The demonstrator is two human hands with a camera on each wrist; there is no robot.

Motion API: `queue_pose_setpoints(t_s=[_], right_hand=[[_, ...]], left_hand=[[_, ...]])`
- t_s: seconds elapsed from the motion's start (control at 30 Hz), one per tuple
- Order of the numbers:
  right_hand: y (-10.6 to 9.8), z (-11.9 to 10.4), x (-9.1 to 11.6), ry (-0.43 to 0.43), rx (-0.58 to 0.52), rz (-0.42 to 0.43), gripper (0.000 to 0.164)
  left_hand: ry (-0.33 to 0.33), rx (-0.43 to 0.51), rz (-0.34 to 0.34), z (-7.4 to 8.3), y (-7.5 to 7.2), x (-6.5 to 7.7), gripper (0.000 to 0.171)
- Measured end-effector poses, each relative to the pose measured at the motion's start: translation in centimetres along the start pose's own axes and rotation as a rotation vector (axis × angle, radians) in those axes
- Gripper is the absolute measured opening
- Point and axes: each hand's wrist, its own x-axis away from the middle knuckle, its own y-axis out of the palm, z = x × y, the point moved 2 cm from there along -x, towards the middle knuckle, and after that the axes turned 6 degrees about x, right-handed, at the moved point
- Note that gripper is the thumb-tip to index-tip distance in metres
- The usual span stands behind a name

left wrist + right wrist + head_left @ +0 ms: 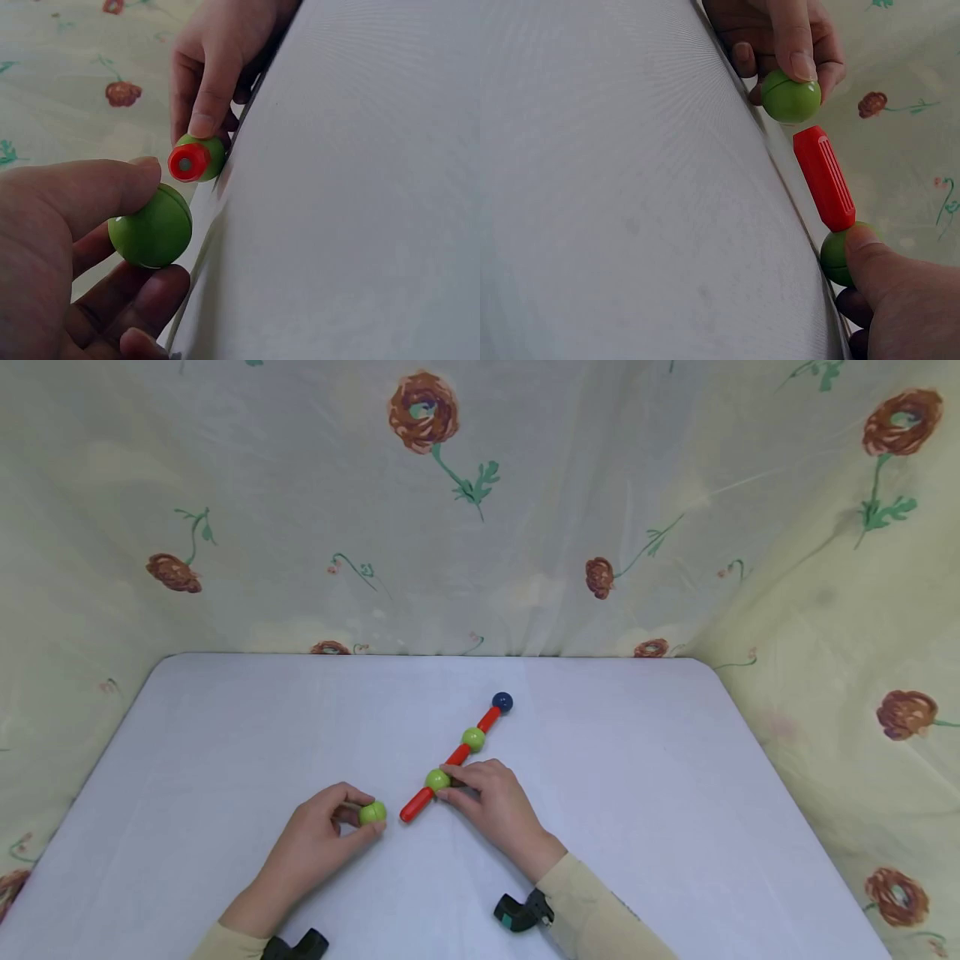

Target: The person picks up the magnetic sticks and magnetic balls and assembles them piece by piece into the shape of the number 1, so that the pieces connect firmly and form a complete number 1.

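My left hand pinches a loose green ball between thumb and fingers; a thin seam runs round it in the left wrist view. To its right a chain of red rods and balls slants across the table. My right hand grips the chain's lower green ball with thumb and fingertips. From that ball a red rod points at the left hand's ball, a small gap between them. The rod's free end shows a grey round centre in the left wrist view. Farther up come another green ball and a dark blue ball.
A white-topped table lies under both hands. Pale curtains with brown flowers stand behind it and at its sides. Black wrist devices sit at the cuffs of both beige sleeves.
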Motion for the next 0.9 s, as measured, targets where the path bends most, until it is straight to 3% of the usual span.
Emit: queue_pose_setpoints(t_s=[0.23, 0.57, 0.9], right_hand=[[0.0, 0.1, -0.1, 0.003, 0.006, -0.003, 0.040], [0.1, 0.2, -0.1, 0.003, 0.007, -0.005, 0.040], [0.1, 0.1, -0.1, 0.017, 0.009, -0.014, 0.040]], left_hand=[[0.080, 0.027, -0.029, 0.0, 0.3, 0.3, 0.025], [0.167, -0.030, -0.017, -0.1, 1.3, 0.5, 0.026], [0.147, -0.085, 0.009, 0.8, 1.7, 0.8, 0.027]])
